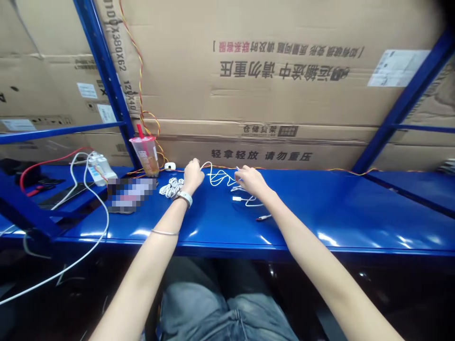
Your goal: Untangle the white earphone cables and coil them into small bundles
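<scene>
My left hand (194,176), with a pale band on its wrist, is closed on a white cable that comes out by its fingers. Loops of this white cable (215,178) lie on the blue shelf between my hands. To the right, my right hand (249,180) pinches part of the white cable, its fingertips pressed together. A white plug (236,199) and a second cable end (263,218) rest below my right hand. Beside my left wrist lies a coiled bundle of white cable (170,188).
A drink cup with a red straw (146,154) stands at the back left, near a small white object (170,166). A blurred phone-like slab (131,195) and a white power adapter (101,169) lie further left. Cardboard (284,104) backs the blue shelf (320,203); blue posts flank it.
</scene>
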`<action>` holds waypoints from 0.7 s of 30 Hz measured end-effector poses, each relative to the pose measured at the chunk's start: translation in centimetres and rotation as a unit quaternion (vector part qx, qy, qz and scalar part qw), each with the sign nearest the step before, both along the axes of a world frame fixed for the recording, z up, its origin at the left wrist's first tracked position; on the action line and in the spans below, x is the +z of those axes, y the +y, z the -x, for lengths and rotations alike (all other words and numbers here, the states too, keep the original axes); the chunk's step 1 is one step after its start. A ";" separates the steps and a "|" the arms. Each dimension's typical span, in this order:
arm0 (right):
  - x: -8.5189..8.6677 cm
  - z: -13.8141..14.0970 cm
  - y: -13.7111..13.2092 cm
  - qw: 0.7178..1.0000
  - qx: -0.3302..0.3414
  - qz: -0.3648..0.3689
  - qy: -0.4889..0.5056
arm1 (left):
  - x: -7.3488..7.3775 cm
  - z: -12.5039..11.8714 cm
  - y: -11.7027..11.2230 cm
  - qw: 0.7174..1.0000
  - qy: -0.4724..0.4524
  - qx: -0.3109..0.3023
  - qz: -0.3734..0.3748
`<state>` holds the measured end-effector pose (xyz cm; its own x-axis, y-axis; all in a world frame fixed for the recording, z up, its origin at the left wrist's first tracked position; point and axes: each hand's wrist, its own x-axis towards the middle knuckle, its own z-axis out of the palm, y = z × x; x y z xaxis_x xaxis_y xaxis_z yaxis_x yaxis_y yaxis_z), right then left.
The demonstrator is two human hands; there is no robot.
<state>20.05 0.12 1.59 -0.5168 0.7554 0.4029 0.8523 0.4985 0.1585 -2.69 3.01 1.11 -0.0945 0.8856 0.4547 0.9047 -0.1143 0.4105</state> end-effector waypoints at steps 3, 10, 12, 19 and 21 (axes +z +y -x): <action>0.3 0.1 -0.3 1.000 -0.002 -0.011 0.006 | 0.3 -0.2 0.0 0.979 -0.167 -0.086 0.082; 0.5 0.2 -0.7 0.999 0.003 -0.047 -0.002 | 0.0 -0.7 -0.3 0.901 -0.333 -0.231 0.156; 0.4 0.3 -0.7 0.998 0.005 -0.057 -0.005 | 0.1 -0.8 -0.5 0.874 -0.378 -0.257 0.166; -0.1 0.9 -0.7 0.995 0.045 -0.085 0.003 | -0.9 -2.2 -0.1 0.821 -0.508 -0.219 0.141; -0.2 1.1 -0.7 0.994 0.054 -0.096 0.011 | -1.2 -2.6 0.1 0.845 -0.487 -0.195 0.109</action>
<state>18.96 -0.55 1.41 -0.5798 0.6045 0.5463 0.8000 0.5497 0.2407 -0.09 3.08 -0.09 -0.0115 0.9885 0.1509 0.0381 -0.1504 0.9879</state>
